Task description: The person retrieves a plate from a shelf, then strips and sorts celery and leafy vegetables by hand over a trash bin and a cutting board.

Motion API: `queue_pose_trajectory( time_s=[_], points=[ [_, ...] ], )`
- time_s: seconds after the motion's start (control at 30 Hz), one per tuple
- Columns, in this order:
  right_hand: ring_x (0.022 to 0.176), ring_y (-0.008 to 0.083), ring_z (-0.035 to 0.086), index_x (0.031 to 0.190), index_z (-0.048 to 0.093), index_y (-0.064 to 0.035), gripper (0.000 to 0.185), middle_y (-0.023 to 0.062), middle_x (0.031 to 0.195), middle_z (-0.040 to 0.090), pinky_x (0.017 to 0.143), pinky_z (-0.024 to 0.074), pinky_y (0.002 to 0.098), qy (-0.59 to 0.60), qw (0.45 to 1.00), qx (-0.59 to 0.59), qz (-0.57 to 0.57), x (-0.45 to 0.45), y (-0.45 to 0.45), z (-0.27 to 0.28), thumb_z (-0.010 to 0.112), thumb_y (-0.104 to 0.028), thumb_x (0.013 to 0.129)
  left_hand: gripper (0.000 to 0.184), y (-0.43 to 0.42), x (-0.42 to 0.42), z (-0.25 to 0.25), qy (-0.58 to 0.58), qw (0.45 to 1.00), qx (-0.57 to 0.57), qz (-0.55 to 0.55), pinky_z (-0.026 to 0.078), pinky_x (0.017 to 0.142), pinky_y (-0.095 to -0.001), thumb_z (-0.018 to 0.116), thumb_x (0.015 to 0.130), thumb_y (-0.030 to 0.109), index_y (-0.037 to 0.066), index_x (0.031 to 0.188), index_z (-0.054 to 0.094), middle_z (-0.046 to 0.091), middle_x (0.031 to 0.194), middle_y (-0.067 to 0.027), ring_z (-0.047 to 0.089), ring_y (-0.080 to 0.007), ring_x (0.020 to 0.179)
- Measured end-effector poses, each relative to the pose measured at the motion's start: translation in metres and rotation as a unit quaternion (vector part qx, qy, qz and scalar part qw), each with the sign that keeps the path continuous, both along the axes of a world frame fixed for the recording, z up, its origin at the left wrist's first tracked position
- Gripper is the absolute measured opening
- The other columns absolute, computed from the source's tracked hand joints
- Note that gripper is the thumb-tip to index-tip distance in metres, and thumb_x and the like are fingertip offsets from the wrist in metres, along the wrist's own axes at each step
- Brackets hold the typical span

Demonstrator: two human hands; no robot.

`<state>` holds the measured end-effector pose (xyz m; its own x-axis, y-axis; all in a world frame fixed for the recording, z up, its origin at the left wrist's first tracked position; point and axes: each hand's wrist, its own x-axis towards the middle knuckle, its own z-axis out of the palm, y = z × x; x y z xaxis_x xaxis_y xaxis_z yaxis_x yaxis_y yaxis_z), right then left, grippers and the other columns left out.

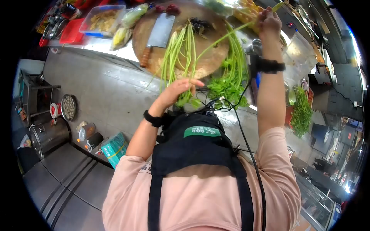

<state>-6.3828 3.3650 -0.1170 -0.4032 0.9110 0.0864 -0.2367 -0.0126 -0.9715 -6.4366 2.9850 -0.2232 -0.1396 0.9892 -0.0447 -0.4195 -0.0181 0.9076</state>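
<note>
My right hand [269, 21] is raised at the upper right, closed around the root end of a long green celery stalk [223, 38]. The stalk slants down across the board towards my left hand [179, 90], whose fingers are closed around its lower part, with leaves hanging below. A bunch of thin celery stalks [181, 50] lies on the round wooden chopping board [148, 34], just beyond my left hand. More leafy celery [231, 79] hangs over the board's right edge. A cleaver [161, 30] with a wooden handle rests on the board's left side.
A clear tub [102, 21] of pale pieces and a red tray [72, 31] stand left of the board. Dark pieces [200, 26] lie at its back. A black cable [246, 138] runs down my front. More greens [301, 111] are at the right.
</note>
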Motion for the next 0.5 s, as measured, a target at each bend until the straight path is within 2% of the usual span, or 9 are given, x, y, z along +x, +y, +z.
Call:
queue_pose_trajectory(
  time_s=[0.07,0.1,0.17,0.2,0.23,0.27,0.4,0.47,0.5],
  points=[
    [0.053,0.0100,0.050,0.092,0.055,-0.0055,0.015,0.0032,0.071,0.056,0.041,0.0397,0.0208,0.110,0.992,-0.061,-0.007,-0.009,0.001,-0.004,0.050,-0.018,0.099,0.050,-0.008,0.002,-0.006,0.093,0.996,-0.009,-0.012,0.043,0.066,-0.0230,0.049,0.090,0.045,-0.002,0.102,0.064,0.058,0.081,-0.0052,0.053,-0.0112,0.073],
    [0.049,0.0095,0.047,0.092,0.055,-0.0053,0.018,0.0038,0.070,0.056,0.039,0.0357,0.0213,0.083,0.996,-0.038,-0.018,-0.014,-0.001,-0.004,0.047,-0.019,0.100,0.050,-0.014,0.004,-0.011,0.092,0.996,-0.007,-0.016,0.043,0.066,-0.0230,0.049,0.090,0.045,-0.002,0.102,0.064,0.058,0.081,-0.0052,0.053,-0.0112,0.073],
    [0.045,0.0087,0.043,0.087,0.055,-0.0068,0.020,0.0022,0.064,0.052,0.036,0.0314,0.0215,0.041,0.999,-0.002,0.001,-0.007,-0.009,-0.007,0.047,-0.019,0.100,0.050,-0.025,0.008,-0.020,-0.040,0.999,-0.011,0.025,0.042,0.062,-0.0241,0.051,0.089,0.047,-0.001,0.092,0.063,0.055,0.077,-0.0060,0.051,-0.0129,0.070],
    [0.040,0.0078,0.040,0.081,0.055,-0.0082,0.023,0.0006,0.057,0.048,0.034,0.0271,0.0216,-0.001,0.999,0.032,0.025,-0.006,-0.020,-0.004,0.047,-0.019,0.100,0.050,-0.028,0.010,-0.019,-0.041,0.999,-0.011,0.023,0.042,0.062,-0.0241,0.051,0.089,0.047,-0.001,0.092,0.063,0.055,0.077,-0.0060,0.051,-0.0129,0.070],
    [0.038,0.0102,0.041,0.079,0.053,-0.0098,0.026,0.0014,0.054,0.047,0.032,0.0274,0.0239,-0.068,0.995,0.073,-0.009,-0.009,-0.031,0.003,0.044,-0.023,0.101,0.049,-0.032,0.012,-0.017,-0.096,0.995,-0.013,0.033,0.041,0.061,-0.0246,0.052,0.089,0.048,0.000,0.087,0.061,0.054,0.076,-0.0062,0.051,-0.0135,0.069],
    [0.038,0.0102,0.041,0.079,0.053,-0.0098,0.026,0.0014,0.054,0.047,0.032,0.0274,0.0239,-0.068,0.995,0.072,-0.009,-0.010,-0.026,-0.005,0.044,-0.023,0.101,0.049,-0.035,0.011,-0.016,-0.151,0.987,-0.016,0.045,0.041,0.059,-0.0251,0.053,0.088,0.049,0.001,0.083,0.059,0.052,0.074,-0.0064,0.050,-0.0142,0.068],
    [0.038,0.0109,0.043,0.081,0.054,-0.0084,0.025,0.0018,0.054,0.048,0.031,0.0296,0.0245,-0.044,0.998,0.031,0.023,-0.026,-0.027,-0.030,0.046,-0.023,0.100,0.039,-0.038,0.013,-0.018,-0.073,0.996,-0.030,0.030,0.038,0.058,-0.0250,0.058,0.088,0.042,0.004,0.077,0.053,0.052,0.073,-0.0051,0.049,-0.0136,0.067],
    [0.047,0.0096,0.045,0.091,0.055,-0.0046,0.022,0.0050,0.069,0.056,0.038,0.0333,0.0212,-0.046,0.997,-0.023,0.062,-0.030,-0.031,-0.032,0.045,-0.022,0.101,0.033,-0.040,0.013,-0.013,-0.042,0.998,-0.045,0.019,0.038,0.059,-0.0246,0.058,0.088,0.035,0.005,0.077,0.052,0.052,0.073,-0.0046,0.048,-0.0132,0.067],
    [0.045,0.0098,0.044,0.091,0.055,-0.0049,0.026,0.0061,0.069,0.056,0.037,0.0316,0.0208,-0.082,0.995,-0.003,0.054,-0.035,-0.034,-0.035,0.045,-0.027,0.101,0.031,-0.042,0.014,-0.012,-0.055,0.997,-0.057,0.025,0.038,0.060,-0.0245,0.057,0.088,0.034,0.005,0.077,0.053,0.052,0.073,-0.0046,0.048,-0.0130,0.067]
  ],
)
